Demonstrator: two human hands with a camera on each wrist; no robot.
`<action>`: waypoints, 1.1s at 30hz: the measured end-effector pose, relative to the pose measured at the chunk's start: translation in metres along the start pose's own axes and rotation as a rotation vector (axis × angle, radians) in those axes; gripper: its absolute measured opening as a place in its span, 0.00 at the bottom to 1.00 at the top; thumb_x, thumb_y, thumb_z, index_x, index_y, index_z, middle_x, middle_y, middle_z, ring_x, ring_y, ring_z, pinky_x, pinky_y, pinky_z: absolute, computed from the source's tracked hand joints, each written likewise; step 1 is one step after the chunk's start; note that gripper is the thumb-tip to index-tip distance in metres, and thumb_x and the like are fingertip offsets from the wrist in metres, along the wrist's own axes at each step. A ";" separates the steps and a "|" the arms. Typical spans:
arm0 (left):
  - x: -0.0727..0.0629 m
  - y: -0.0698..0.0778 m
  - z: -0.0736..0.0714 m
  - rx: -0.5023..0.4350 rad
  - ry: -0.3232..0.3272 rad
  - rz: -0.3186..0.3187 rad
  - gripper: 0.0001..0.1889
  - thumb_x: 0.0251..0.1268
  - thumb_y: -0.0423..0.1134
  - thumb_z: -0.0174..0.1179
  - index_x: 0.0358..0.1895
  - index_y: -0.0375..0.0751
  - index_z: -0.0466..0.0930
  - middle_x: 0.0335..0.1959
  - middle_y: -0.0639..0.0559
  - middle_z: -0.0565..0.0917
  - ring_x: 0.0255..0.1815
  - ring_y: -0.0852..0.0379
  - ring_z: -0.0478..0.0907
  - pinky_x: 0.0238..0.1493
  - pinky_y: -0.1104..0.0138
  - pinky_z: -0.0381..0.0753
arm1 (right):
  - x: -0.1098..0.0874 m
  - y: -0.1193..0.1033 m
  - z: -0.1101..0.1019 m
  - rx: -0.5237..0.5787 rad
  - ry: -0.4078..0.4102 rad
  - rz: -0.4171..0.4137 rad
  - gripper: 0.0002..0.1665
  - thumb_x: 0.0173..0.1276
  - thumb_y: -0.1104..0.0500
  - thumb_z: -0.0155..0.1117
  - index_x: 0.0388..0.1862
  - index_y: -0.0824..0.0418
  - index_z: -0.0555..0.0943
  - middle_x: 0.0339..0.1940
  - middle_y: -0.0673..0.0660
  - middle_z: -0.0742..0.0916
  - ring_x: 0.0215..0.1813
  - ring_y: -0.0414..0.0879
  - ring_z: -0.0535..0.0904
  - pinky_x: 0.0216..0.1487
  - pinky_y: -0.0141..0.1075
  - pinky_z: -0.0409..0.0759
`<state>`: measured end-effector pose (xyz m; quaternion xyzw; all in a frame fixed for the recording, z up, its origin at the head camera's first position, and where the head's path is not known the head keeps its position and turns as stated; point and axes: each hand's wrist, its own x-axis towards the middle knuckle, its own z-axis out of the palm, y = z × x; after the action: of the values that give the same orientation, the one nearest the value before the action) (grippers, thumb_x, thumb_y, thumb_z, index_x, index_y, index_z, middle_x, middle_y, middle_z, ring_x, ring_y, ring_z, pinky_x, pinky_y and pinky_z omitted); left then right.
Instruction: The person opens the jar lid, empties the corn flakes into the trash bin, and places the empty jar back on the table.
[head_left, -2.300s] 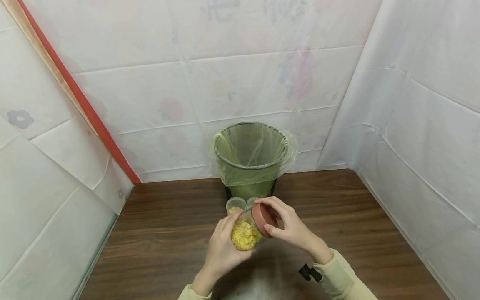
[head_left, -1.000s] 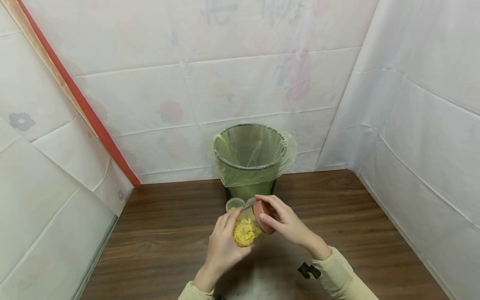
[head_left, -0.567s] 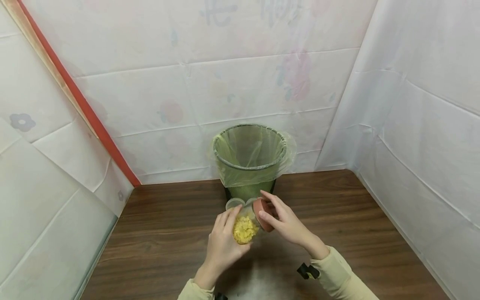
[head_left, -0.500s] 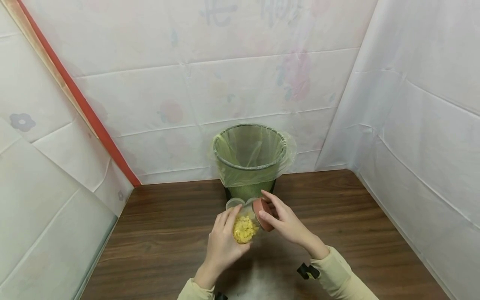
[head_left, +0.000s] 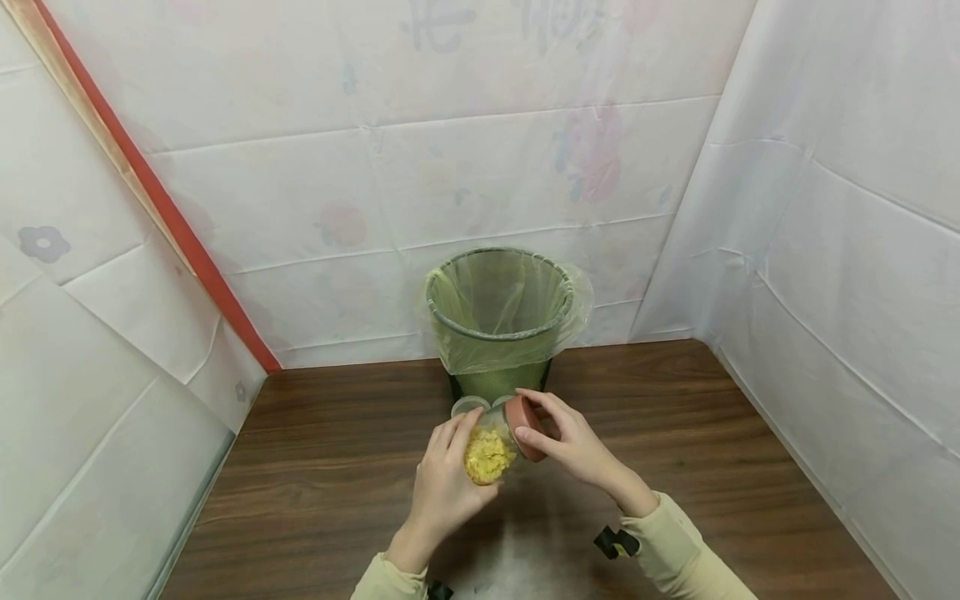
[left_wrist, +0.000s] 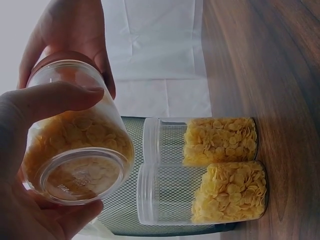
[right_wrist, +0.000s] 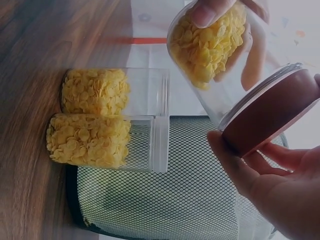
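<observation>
A clear jar of yellow cornflakes is held tilted above the table by my left hand, thumb and fingers round its body. My right hand grips the reddish-brown lid on the jar's mouth, fingers on one side of the rim and thumb on the other. In the left wrist view the jar's round base faces the camera. Beyond the hands, two lidless clear jars stand side by side, a nearer one and another, each partly filled with cornflakes.
A mesh bin with a pale yellow-green bag over its rim stands right behind the two jars. The dark wooden table meets white cloth walls at the back and sides.
The held jar and lid have shifted slightly away from me, and the jar's tilt has changed a little. The right fingers loosened off the lid's rim, then came back onto it.
</observation>
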<state>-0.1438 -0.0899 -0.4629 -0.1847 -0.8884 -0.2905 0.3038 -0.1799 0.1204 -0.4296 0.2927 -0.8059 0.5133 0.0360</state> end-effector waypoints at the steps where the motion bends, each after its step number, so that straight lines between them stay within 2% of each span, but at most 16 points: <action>1: 0.000 0.000 0.000 -0.008 -0.004 -0.004 0.54 0.14 0.45 0.80 0.64 0.47 0.71 0.52 0.49 0.78 0.51 0.52 0.75 0.36 0.55 0.82 | 0.000 -0.005 -0.001 0.016 -0.005 -0.005 0.30 0.67 0.59 0.62 0.68 0.56 0.67 0.54 0.56 0.79 0.53 0.48 0.78 0.50 0.43 0.80; 6: 0.002 -0.001 0.001 -0.043 -0.028 -0.025 0.54 0.13 0.45 0.81 0.63 0.47 0.71 0.52 0.50 0.78 0.50 0.53 0.75 0.38 0.55 0.81 | 0.001 -0.030 -0.007 0.070 -0.039 -0.032 0.30 0.65 0.66 0.61 0.66 0.66 0.67 0.54 0.63 0.78 0.52 0.51 0.77 0.50 0.49 0.79; 11: 0.003 -0.003 0.002 -0.080 -0.066 -0.050 0.53 0.15 0.45 0.81 0.63 0.47 0.71 0.51 0.52 0.78 0.50 0.54 0.75 0.41 0.57 0.80 | 0.001 -0.018 -0.007 0.080 -0.060 -0.092 0.32 0.65 0.67 0.61 0.67 0.68 0.65 0.59 0.66 0.75 0.57 0.51 0.75 0.55 0.50 0.76; 14: 0.004 -0.004 0.003 -0.105 -0.095 -0.070 0.53 0.16 0.44 0.81 0.63 0.47 0.71 0.52 0.51 0.78 0.51 0.53 0.75 0.43 0.56 0.80 | 0.002 -0.003 -0.006 0.102 -0.073 -0.110 0.34 0.64 0.69 0.61 0.69 0.65 0.64 0.63 0.68 0.72 0.61 0.52 0.72 0.58 0.47 0.75; 19: 0.004 -0.005 0.005 -0.128 -0.121 -0.092 0.53 0.16 0.44 0.82 0.63 0.48 0.71 0.54 0.52 0.78 0.52 0.53 0.75 0.46 0.55 0.79 | 0.003 0.016 -0.004 0.145 -0.085 -0.166 0.35 0.64 0.71 0.60 0.70 0.67 0.62 0.66 0.65 0.71 0.65 0.52 0.69 0.63 0.41 0.72; 25: 0.002 -0.007 0.007 -0.153 -0.125 -0.100 0.53 0.16 0.44 0.82 0.63 0.49 0.71 0.53 0.52 0.78 0.52 0.53 0.74 0.46 0.55 0.79 | 0.002 0.020 -0.006 0.194 -0.104 -0.201 0.35 0.64 0.69 0.60 0.70 0.66 0.62 0.67 0.63 0.70 0.67 0.46 0.68 0.65 0.33 0.70; 29: 0.002 -0.007 0.007 -0.156 -0.126 -0.107 0.53 0.16 0.44 0.82 0.63 0.49 0.71 0.53 0.52 0.78 0.52 0.54 0.74 0.46 0.56 0.79 | 0.002 0.020 -0.008 0.235 -0.122 -0.211 0.35 0.65 0.69 0.59 0.70 0.67 0.61 0.68 0.68 0.69 0.68 0.47 0.67 0.64 0.34 0.70; 33: 0.003 -0.007 0.008 -0.150 -0.124 -0.114 0.53 0.15 0.45 0.82 0.63 0.49 0.71 0.53 0.53 0.78 0.52 0.55 0.74 0.47 0.56 0.79 | 0.002 0.020 -0.008 0.273 -0.105 -0.190 0.32 0.67 0.69 0.56 0.70 0.68 0.61 0.69 0.69 0.68 0.70 0.52 0.66 0.65 0.38 0.70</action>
<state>-0.1528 -0.0894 -0.4687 -0.1738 -0.8903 -0.3611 0.2163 -0.1938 0.1326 -0.4407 0.3961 -0.6981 0.5964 0.0023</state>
